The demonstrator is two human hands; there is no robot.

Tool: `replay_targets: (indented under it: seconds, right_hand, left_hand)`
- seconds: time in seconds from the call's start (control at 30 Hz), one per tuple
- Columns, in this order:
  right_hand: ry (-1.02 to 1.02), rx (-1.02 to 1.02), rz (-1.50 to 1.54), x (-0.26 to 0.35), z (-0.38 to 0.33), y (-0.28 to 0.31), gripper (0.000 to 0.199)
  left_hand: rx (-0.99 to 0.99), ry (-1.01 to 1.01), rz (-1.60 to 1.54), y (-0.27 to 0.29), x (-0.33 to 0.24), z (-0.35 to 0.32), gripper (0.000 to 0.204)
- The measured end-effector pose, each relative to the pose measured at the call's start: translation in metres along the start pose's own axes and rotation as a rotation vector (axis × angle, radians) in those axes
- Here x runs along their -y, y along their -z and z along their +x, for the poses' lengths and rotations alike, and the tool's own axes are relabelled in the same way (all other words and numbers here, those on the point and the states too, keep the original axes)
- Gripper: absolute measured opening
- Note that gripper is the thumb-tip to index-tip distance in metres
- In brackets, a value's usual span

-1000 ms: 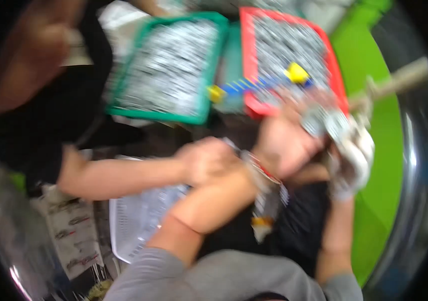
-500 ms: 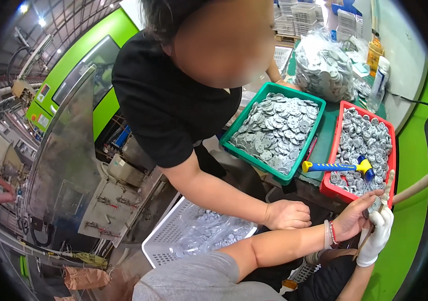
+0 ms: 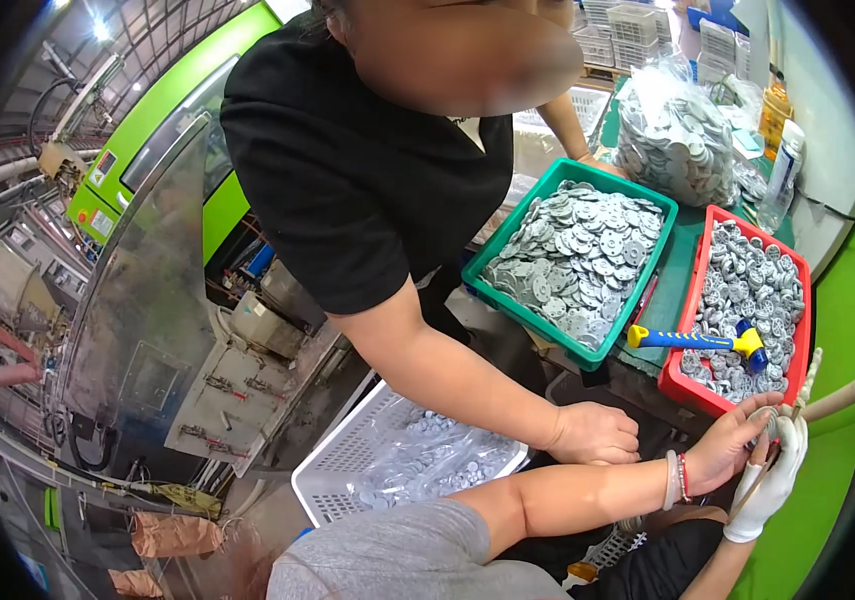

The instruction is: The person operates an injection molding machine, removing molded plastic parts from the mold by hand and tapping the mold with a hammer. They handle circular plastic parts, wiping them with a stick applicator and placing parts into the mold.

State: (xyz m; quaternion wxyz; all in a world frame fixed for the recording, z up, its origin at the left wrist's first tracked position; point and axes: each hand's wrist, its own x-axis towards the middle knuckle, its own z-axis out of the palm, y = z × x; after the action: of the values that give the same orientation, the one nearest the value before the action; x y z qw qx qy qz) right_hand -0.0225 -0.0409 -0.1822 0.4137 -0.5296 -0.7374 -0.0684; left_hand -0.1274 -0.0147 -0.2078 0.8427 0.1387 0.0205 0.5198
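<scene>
Here you are at the lower right, your bare left hand (image 3: 732,447) right beside your white-gloved right hand (image 3: 772,472), and the grey disc (image 3: 758,424) sits between them. Your left thumb and fingers are closed in narrow around its edge; the glove is up close on the other side, but how firmly it grips, if at all, you can't tell from here, with the fingers covering so much.

Now look just beyond your fingertips: there's the red tray (image 3: 692,392), heaped with grey ribbed wheels (image 3: 747,275). And across it, the blue-and-yellow mallet (image 3: 692,340)! Its long axis runs nearly sideways, head on the wheels at the right, handle crossing the left rim and jutting over the green desk (image 3: 682,283). So the head lies straight ahead of you, the handle end farther off to the left, and your left hand is the nearer one.

Over to the left, the green tray (image 3: 529,322) holds flat discs (image 3: 577,255), and a co-worker's hand (image 3: 597,432) hangs just above your left forearm (image 3: 577,500).
</scene>
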Motion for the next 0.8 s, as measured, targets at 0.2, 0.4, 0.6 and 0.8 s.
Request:
replay_targets:
  seconds: [0.2, 0.4, 0.6, 0.8]
  right_hand:
    - [-0.052, 0.031, -0.052, 0.002, 0.001, 0.003, 0.027]
    - [-0.058, 0.077, -0.028, 0.000, 0.002, 0.004, 0.028]
    - [-0.075, 0.001, 0.023, -0.008, -0.002, 0.007, 0.028]
    - [-0.127, -0.056, 0.060, -0.008, -0.005, 0.008, 0.027]
  left_hand:
    - [-0.054, -0.016, -0.013, 0.007, 0.015, 0.008, 0.039]
    - [-0.088, -0.015, 0.037, -0.002, 0.008, 0.003, 0.038]
    - [-0.134, -0.025, 0.014, -0.011, 0.020, 0.011, 0.035]
    - [-0.069, -0.010, 0.064, 0.003, 0.025, 0.014, 0.035]
